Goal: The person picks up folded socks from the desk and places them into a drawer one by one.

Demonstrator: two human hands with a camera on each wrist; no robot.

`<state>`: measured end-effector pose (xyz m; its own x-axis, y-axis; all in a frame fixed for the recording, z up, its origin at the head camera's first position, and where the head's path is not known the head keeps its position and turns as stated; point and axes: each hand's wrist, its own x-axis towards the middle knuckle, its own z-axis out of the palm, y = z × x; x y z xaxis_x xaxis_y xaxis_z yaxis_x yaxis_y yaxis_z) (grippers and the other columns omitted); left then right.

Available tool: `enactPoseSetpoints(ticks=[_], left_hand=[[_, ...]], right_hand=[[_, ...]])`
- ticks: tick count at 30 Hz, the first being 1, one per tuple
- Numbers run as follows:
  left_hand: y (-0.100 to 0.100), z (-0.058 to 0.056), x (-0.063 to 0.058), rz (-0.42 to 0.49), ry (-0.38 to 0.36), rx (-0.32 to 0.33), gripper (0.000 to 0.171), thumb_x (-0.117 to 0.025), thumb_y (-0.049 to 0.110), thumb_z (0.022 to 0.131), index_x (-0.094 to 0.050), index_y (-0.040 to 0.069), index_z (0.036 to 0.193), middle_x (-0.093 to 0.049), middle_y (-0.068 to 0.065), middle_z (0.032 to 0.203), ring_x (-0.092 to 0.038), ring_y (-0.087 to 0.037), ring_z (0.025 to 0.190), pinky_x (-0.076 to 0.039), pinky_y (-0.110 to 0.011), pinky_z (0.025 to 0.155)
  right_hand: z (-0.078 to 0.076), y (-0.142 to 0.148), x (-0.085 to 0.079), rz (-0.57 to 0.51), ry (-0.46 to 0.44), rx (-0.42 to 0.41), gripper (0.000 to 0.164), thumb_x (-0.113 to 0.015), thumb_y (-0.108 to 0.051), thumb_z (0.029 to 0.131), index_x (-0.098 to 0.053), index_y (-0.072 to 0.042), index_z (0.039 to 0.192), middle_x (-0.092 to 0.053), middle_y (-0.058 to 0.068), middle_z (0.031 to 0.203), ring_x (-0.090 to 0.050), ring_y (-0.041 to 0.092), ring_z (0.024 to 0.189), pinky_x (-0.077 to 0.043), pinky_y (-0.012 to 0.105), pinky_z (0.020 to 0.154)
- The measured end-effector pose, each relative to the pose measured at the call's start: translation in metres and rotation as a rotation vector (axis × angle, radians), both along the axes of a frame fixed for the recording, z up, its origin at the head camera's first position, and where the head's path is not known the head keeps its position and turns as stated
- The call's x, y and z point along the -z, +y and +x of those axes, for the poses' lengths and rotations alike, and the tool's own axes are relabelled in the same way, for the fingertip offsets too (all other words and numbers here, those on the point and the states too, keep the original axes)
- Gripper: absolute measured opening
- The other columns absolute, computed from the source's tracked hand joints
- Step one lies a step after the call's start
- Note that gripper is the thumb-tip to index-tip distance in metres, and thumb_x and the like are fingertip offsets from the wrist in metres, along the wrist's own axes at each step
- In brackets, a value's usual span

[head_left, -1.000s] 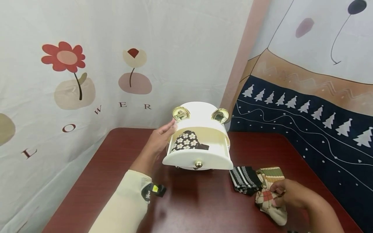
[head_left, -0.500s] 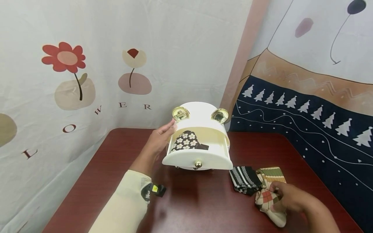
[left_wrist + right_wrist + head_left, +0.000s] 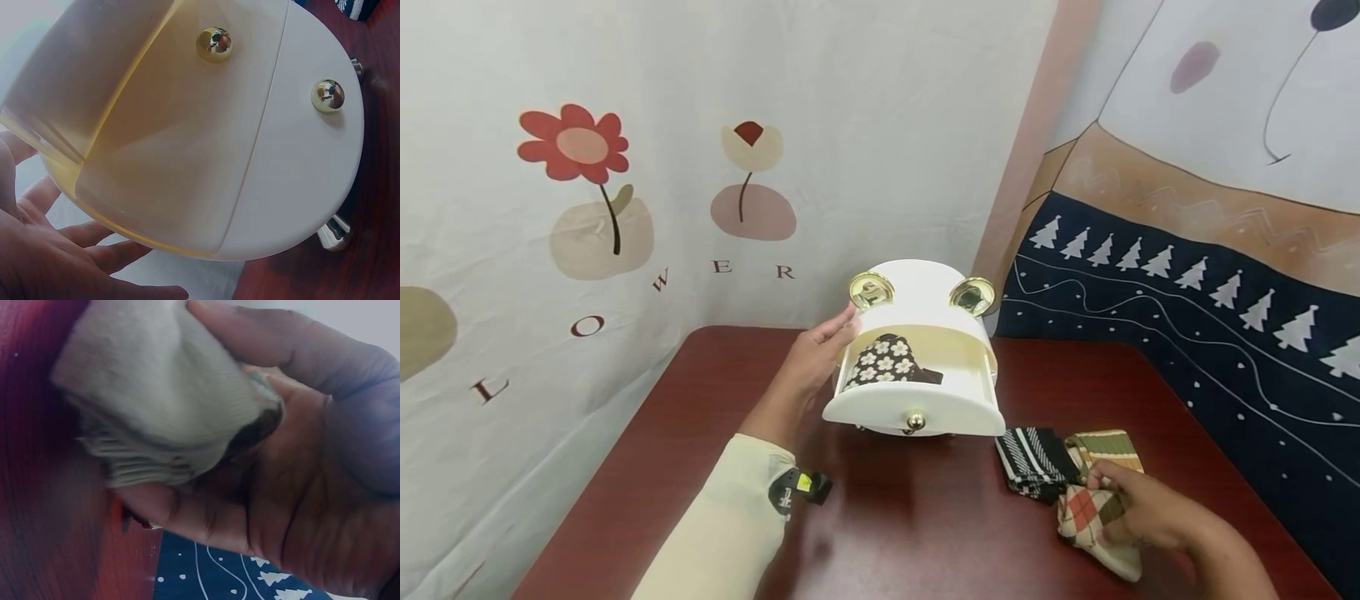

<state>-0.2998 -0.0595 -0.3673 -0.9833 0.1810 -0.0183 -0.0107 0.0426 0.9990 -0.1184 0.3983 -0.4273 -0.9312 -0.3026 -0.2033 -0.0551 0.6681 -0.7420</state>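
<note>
A white drawer box (image 3: 917, 292) with gold round ears stands on the table, its upper drawer (image 3: 913, 408) pulled out. A dark sock with white flowers (image 3: 883, 358) lies in that drawer. My left hand (image 3: 816, 354) rests against the box's left side; the left wrist view shows its fingers extended along the rounded edge. At the lower right, my right hand (image 3: 1150, 504) pinches a cream argyle sock (image 3: 1084, 517) between thumb and fingers. In the right wrist view, the sock's pale cloth (image 3: 162, 375) hangs close over the table.
A folded black-and-white sock (image 3: 1036, 462) lies right of the box. Beside it is a green-and-yellow striped piece of knit (image 3: 1105, 446), partly behind my right hand. The red-brown table (image 3: 880, 533) meets printed cloth hangings (image 3: 880, 150) behind it.
The argyle sock in my right hand is drawn up and bunched more, showing more of its diamond pattern. The left hand and box stay put; the head view shifts slightly.
</note>
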Motion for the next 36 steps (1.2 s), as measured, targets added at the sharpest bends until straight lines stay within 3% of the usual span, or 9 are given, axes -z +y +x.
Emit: enactPoseSetpoints(ticks=[2, 6, 9, 13, 17, 20, 26, 32, 36], left_hand=[[0.0, 0.0, 0.001, 0.008, -0.004, 0.002, 0.054, -0.064, 0.04, 0.111, -0.052, 0.032, 0.163, -0.037, 0.012, 0.177, -0.032, -0.022, 0.167, -0.044, -0.046, 0.128], [-0.001, 0.0, 0.002, -0.011, 0.003, 0.005, 0.054, -0.063, 0.041, 0.111, -0.051, 0.032, 0.163, -0.036, 0.014, 0.177, -0.028, -0.023, 0.169, -0.036, -0.047, 0.134], [-0.001, -0.001, 0.001, -0.034, 0.007, 0.006, 0.054, -0.063, 0.043, 0.111, -0.051, 0.033, 0.163, -0.036, 0.014, 0.177, -0.026, -0.024, 0.17, -0.032, -0.048, 0.136], [0.0, -0.002, -0.001, -0.032, 0.011, 0.003, 0.054, -0.063, 0.043, 0.111, -0.051, 0.034, 0.163, -0.036, 0.011, 0.177, -0.028, -0.024, 0.169, -0.033, -0.047, 0.136], [0.001, -0.003, 0.0, -0.013, 0.0, 0.003, 0.054, -0.064, 0.042, 0.111, -0.052, 0.033, 0.163, -0.037, 0.009, 0.177, -0.029, -0.024, 0.168, -0.034, -0.045, 0.135], [0.001, -0.003, 0.001, -0.02, -0.006, 0.006, 0.054, -0.065, 0.043, 0.11, -0.052, 0.034, 0.162, -0.037, 0.011, 0.177, -0.029, -0.023, 0.168, -0.033, -0.045, 0.135], [0.0, -0.002, 0.001, -0.045, 0.006, 0.008, 0.054, -0.063, 0.044, 0.111, -0.052, 0.035, 0.163, -0.037, 0.018, 0.175, -0.025, -0.022, 0.17, -0.031, -0.048, 0.137], [0.001, -0.003, -0.002, -0.037, 0.002, 0.004, 0.054, -0.064, 0.043, 0.111, -0.052, 0.035, 0.162, -0.037, 0.014, 0.176, -0.029, -0.023, 0.168, -0.032, -0.049, 0.136], [0.0, -0.004, -0.003, -0.034, 0.002, -0.001, 0.054, -0.064, 0.045, 0.11, -0.053, 0.036, 0.162, -0.039, 0.009, 0.176, -0.032, -0.024, 0.167, -0.031, -0.046, 0.137]], right_hand=[[-0.001, 0.002, 0.001, 0.021, 0.027, -0.011, 0.051, -0.085, 0.001, 0.076, -0.051, -0.008, 0.114, -0.057, 0.013, 0.109, -0.05, 0.006, 0.079, -0.047, 0.024, 0.06], [-0.001, 0.004, 0.003, 0.074, 0.061, -0.021, 0.05, -0.086, -0.003, 0.079, -0.058, -0.009, 0.12, -0.06, 0.016, 0.118, -0.054, 0.013, 0.1, -0.047, 0.021, 0.073], [-0.001, 0.005, 0.002, 0.088, 0.083, -0.024, 0.05, -0.085, -0.002, 0.081, -0.061, -0.009, 0.124, -0.06, 0.018, 0.128, -0.05, 0.01, 0.107, -0.044, 0.02, 0.079], [0.0, 0.005, 0.001, 0.059, 0.065, -0.01, 0.051, -0.082, 0.0, 0.084, -0.06, -0.008, 0.129, -0.059, 0.021, 0.131, -0.046, -0.002, 0.098, -0.042, 0.022, 0.077], [0.002, 0.006, 0.001, 0.045, 0.087, -0.013, 0.051, -0.081, -0.001, 0.087, -0.057, -0.009, 0.131, -0.06, 0.016, 0.123, -0.047, -0.004, 0.095, -0.042, 0.021, 0.074], [0.005, 0.008, 0.003, 0.008, 0.138, -0.045, 0.048, -0.079, 0.003, 0.09, -0.053, -0.009, 0.129, -0.059, 0.006, 0.109, -0.05, -0.002, 0.087, -0.043, 0.022, 0.067], [0.006, 0.011, 0.005, -0.027, 0.192, -0.073, 0.045, -0.077, 0.007, 0.091, -0.054, -0.008, 0.126, -0.057, -0.009, 0.099, -0.051, -0.002, 0.082, -0.044, 0.023, 0.064], [0.005, 0.012, 0.003, -0.047, 0.199, -0.095, 0.039, -0.075, 0.011, 0.09, -0.058, -0.009, 0.119, -0.055, -0.011, 0.09, -0.052, 0.003, 0.077, -0.042, 0.026, 0.06], [0.005, 0.013, 0.002, -0.056, 0.237, -0.099, 0.038, -0.075, 0.013, 0.089, -0.06, -0.009, 0.116, -0.056, -0.011, 0.093, -0.051, 0.005, 0.076, -0.04, 0.027, 0.059]])
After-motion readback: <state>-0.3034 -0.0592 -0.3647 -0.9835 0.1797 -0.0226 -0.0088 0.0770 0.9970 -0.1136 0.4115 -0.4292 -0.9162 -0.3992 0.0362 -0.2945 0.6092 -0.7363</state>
